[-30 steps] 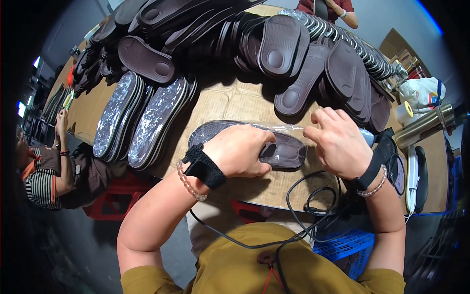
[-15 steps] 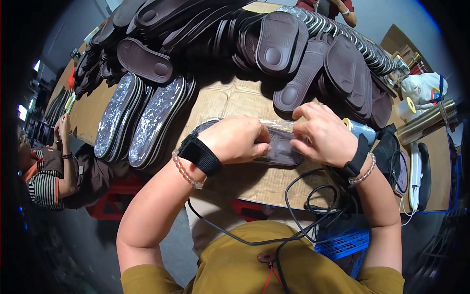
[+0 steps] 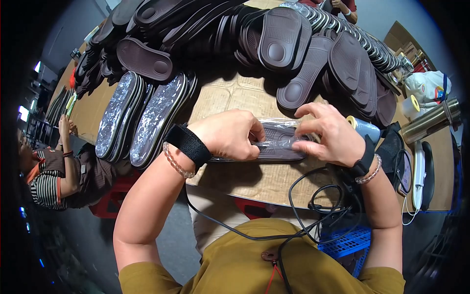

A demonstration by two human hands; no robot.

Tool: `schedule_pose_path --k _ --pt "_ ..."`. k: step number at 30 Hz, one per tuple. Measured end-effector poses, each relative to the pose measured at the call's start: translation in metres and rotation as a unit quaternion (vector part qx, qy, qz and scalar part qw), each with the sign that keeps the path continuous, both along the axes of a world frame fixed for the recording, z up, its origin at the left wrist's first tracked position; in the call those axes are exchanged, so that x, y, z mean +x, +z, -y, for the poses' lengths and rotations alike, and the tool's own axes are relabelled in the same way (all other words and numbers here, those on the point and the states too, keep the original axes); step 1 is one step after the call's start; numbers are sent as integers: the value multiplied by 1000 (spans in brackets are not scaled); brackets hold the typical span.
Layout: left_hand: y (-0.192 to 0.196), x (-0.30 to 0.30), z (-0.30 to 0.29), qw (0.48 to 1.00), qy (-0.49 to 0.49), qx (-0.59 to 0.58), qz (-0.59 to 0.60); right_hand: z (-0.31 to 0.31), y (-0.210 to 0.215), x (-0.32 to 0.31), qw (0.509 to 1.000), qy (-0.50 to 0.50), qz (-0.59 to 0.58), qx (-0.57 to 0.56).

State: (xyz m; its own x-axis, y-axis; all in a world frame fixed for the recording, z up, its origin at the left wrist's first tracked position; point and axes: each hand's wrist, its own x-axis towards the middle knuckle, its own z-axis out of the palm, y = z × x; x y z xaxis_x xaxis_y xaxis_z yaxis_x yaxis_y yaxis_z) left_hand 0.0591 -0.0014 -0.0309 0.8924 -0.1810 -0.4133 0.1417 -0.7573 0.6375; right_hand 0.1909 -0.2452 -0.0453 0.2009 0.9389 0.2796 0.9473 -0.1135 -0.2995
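Note:
A dark brown shoe sole (image 3: 280, 142) in a clear plastic bag is lifted just above the cardboard-covered table (image 3: 230, 100). My left hand (image 3: 229, 133) grips its left half from above, thumb underneath. My right hand (image 3: 329, 133) pinches the bag's right end, fingers spread over the plastic. Both wrists carry black straps and bead bracelets.
Stacks of bagged soles (image 3: 141, 115) lie at the left. Piles of bare brown soles (image 3: 293, 46) fill the back of the table. A tape roll (image 3: 351, 121), a steel flask (image 3: 431, 121) and a white bag (image 3: 428, 88) sit at the right. A person (image 3: 54, 161) sits at the left. Blue crate (image 3: 345, 242) below.
The bagged sole has come up off the table and closer to me. Both hands have shifted along it, the right one spreading over the bag's end.

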Motion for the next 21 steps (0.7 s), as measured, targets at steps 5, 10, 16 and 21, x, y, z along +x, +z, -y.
schedule_pose_path --k 5,10,16,21 --pt "-2 -4 -3 999 -13 5 33 -2 0 4 999 -27 -27 35" --pt "-1 -1 -6 1000 3 2 11 4 2 4 998 -39 -32 37" --pt "-6 1 -8 999 1 18 42 -2 2 9 999 -39 -11 0" --pt "-12 -9 -12 992 -1 56 112 -5 1 6 997 -69 7 37"
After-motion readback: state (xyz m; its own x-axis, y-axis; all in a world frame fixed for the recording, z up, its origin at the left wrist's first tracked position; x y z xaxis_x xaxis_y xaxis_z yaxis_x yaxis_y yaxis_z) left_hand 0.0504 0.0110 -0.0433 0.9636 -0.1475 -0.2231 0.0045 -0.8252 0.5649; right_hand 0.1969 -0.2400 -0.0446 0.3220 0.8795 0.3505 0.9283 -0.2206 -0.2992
